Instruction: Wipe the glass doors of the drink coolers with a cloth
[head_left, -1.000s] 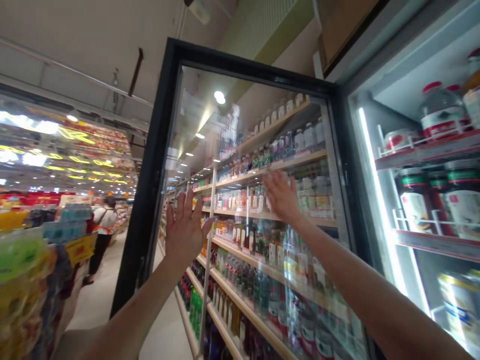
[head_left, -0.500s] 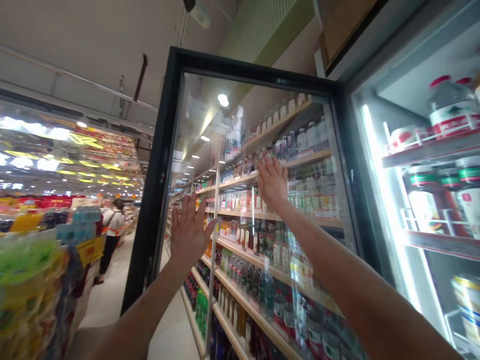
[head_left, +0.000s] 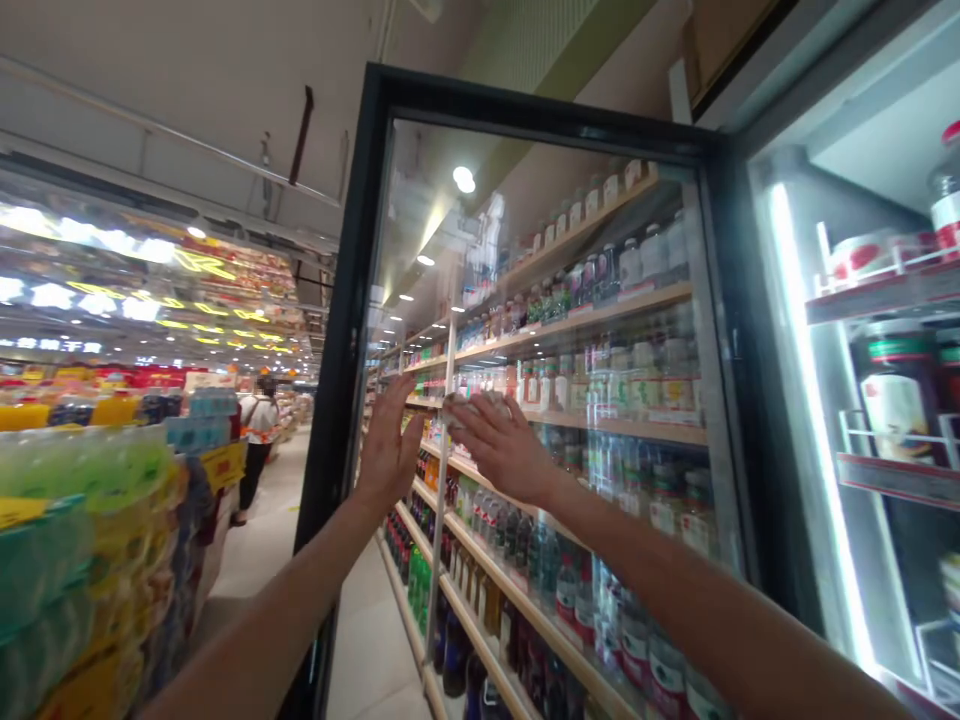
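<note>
Where right hand (head_left: 510,450) reaches — glass door (head_left: 536,335) | see-through, black-framed, bright-streaked

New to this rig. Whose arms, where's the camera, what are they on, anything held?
No machine here: two bare human hands, seen from one camera on the person's head, facing forward and down. Ahead stands an open black-framed glass door, with bottle-lined shelves showing in the glass. The right hand has a pale, crumpled item, maybe a cloth, at its fingers; its grip is unclear. The left hand is open beside it. A lit cooler is at right.
</note>
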